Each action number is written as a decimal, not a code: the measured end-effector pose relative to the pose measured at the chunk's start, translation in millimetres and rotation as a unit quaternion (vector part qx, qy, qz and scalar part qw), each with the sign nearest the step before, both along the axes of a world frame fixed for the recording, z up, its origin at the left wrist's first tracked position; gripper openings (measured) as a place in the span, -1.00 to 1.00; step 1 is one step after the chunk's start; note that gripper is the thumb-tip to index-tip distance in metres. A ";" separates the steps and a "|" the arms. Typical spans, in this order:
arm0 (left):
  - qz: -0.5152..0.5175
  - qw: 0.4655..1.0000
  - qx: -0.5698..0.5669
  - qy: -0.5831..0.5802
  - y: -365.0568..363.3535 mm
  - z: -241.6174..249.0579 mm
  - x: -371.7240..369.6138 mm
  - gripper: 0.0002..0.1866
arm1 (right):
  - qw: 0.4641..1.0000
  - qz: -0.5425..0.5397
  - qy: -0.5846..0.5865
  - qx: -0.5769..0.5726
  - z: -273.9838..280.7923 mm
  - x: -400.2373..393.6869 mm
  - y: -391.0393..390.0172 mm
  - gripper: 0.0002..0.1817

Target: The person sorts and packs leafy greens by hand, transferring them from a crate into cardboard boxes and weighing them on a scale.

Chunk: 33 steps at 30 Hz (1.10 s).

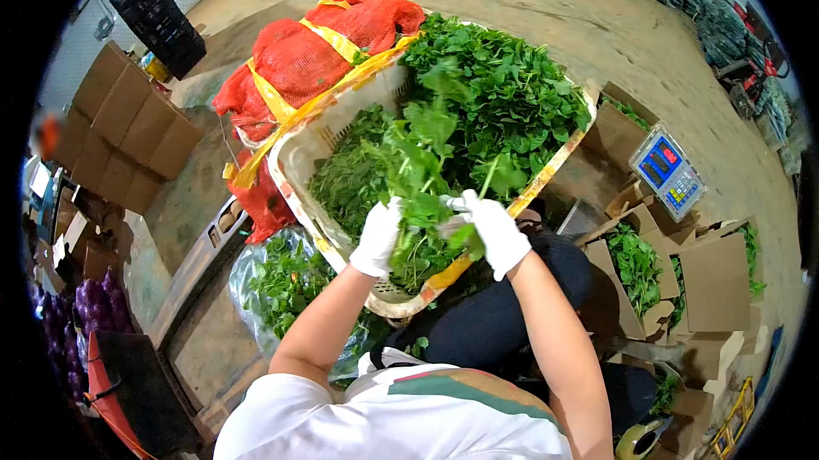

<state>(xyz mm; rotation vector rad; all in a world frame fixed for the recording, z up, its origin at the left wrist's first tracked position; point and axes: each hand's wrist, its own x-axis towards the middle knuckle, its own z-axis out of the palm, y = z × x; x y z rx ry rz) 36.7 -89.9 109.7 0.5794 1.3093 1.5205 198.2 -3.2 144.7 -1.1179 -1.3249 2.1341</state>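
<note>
A white plastic crate (297, 214) in front of me holds leafy greens, a dense dark pile (503, 84) on its far right and a looser heap (354, 165) on the left. My left hand (380, 236), in a white glove, is closed on the near side of a bunch of leafy greens (418, 165) held upright over the crate's near end. Also gloved in white, my right hand (495, 234) is pinched at the bunch's right side, a thin stem with a leaf rising from its fingers. Some leaves are blurred, and the fingertips are partly hidden.
Red mesh sacks (299, 63) lean against the crate's far left side. A digital scale (668, 171) and cardboard boxes of greens (633, 268) stand at right. A plastic bag of greens (286, 285) lies by my left arm. Black crates (158, 20) are stacked at far left.
</note>
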 end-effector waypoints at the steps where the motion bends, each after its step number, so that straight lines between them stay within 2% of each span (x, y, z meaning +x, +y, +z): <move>1: 0.003 1.000 0.006 0.009 5.9 -2.8 9.8 -0.75 | 0.999 0.028 -0.021 0.025 5.4 -2.0 -5.2 -0.52; 3: 0.020 0.979 0.061 0.194 16.8 -21.1 25.5 -0.79 | 0.990 0.036 0.116 -0.072 -20.3 -6.2 -1.7 -0.52; 4: 0.021 0.944 0.054 0.326 18.5 -16.3 34.1 -0.81 | 0.985 -0.009 0.164 -0.047 -20.1 -7.8 -5.6 -0.58; 5: 0.021 0.890 0.045 0.453 19.1 -11.3 42.0 -0.82 | 0.992 -0.045 0.102 -0.058 -18.8 -9.0 -5.8 -0.60; 6: -0.082 0.874 -0.062 0.475 15.4 -5.0 48.6 -0.81 | 0.995 -0.043 0.074 -0.058 -15.9 -7.1 -2.9 -0.61; 7: 0.008 0.831 0.111 0.544 16.3 1.2 61.8 -0.80 | 0.996 -0.041 0.046 -0.059 -4.0 -5.6 -2.7 -0.62; 8: -0.055 0.808 0.040 0.585 16.0 9.7 67.6 -0.78 | 0.989 -0.128 0.033 -0.069 7.6 -5.2 -6.5 -0.68; 9: -0.117 0.776 -0.032 0.619 16.2 17.7 71.2 -0.75 | 0.973 -0.117 0.125 -0.154 -2.8 -2.6 0.9 -0.75; 10: -0.155 0.786 -0.018 0.599 17.0 23.2 72.8 -0.66 | 0.972 -0.117 0.134 -0.154 -4.5 1.0 4.0 -0.79; 11: -0.155 0.786 -0.019 0.598 16.1 24.0 74.2 -0.66 | 0.971 -0.116 0.143 -0.153 -5.7 3.8 6.3 -0.82; 13: -0.112 0.765 0.119 0.623 13.8 27.4 77.0 -0.56 | 0.955 -0.179 0.171 -0.164 -6.4 5.9 11.8 -0.92; 14: -0.126 0.772 0.124 0.610 9.2 33.7 76.3 -0.49 | 0.952 -0.179 0.185 -0.164 -5.1 10.3 15.9 -0.93; 15: -0.097 0.771 0.189 0.601 6.1 39.0 74.6 -0.48 | 0.950 -0.178 0.199 -0.164 -3.4 14.5 18.6 -0.93; 16: -0.063 0.787 0.178 0.587 0.4 46.4 73.1 -0.50 | 0.937 -0.196 0.227 -0.181 2.6 14.5 17.0 -0.94; 17: -0.029 0.802 0.167 0.572 -4.9 50.7 70.1 -0.51 | 0.951 -0.197 0.171 -0.168 19.1 16.3 13.9 -0.91; 18: 0.001 0.831 0.195 0.521 -2.9 44.4 62.6 -0.54 | 0.944 -0.205 0.195 -0.170 17.4 13.2 12.4 -0.90; 19: -0.007 0.901 0.135 0.413 1.0 33.6 57.2 -0.55 | 0.937 -0.212 0.218 -0.172 14.5 9.3 10.1 -0.89; 20: -0.043 0.938 0.108 0.327 8.0 23.3 53.6 -0.55 | 0.938 -0.208 0.217 -0.174 11.0 6.7 8.5 -0.89; 21: -0.078 0.965 0.083 0.238 14.9 15.5 53.0 -0.53 | 0.941 -0.200 0.222 -0.160 6.7 4.6 7.7 -0.88; 22: -0.136 0.969 0.101 0.178 19.7 16.3 55.9 -0.50 | 0.944 -0.191 0.228 -0.144 2.5 3.1 8.2 -0.87; 23: -0.174 0.968 0.040 0.174 17.9 33.7 62.2 -0.51 | 0.942 -0.179 0.244 -0.142 -1.1 2.4 7.6 -0.86; 25: -0.201 0.948 0.011 0.246 26.9 16.2 64.2 -0.54 | 0.957 -0.165 0.227 -0.070 -4.8 2.3 6.4 -0.80; 26: -0.188 0.935 -0.030 0.298 29.3 12.6 69.7 -0.58 | 0.955 -0.174 0.230 -0.070 -5.6 0.8 7.2 -0.81; 29: -0.201 0.937 -0.034 0.284 26.2 25.1 79.0 -0.61 | 0.925 -0.230 0.273 -0.128 3.6 5.6 7.2 -0.78; 30: -0.166 0.922 0.032 0.349 22.2 26.0 83.8 -0.65 | 0.905 -0.223 0.311 -0.188 6.0 8.9 8.6 -0.78; 31: -0.166 0.922 0.031 0.348 22.7 13.9 87.2 -0.65 | 0.902 -0.228 0.316 -0.187 7.9 10.3 10.2 -0.79; 33: -0.060 0.911 0.163 0.375 27.6 -17.5 92.6 -0.68 | 0.897 -0.224 0.333 -0.188 -0.5 11.6 15.5 -0.79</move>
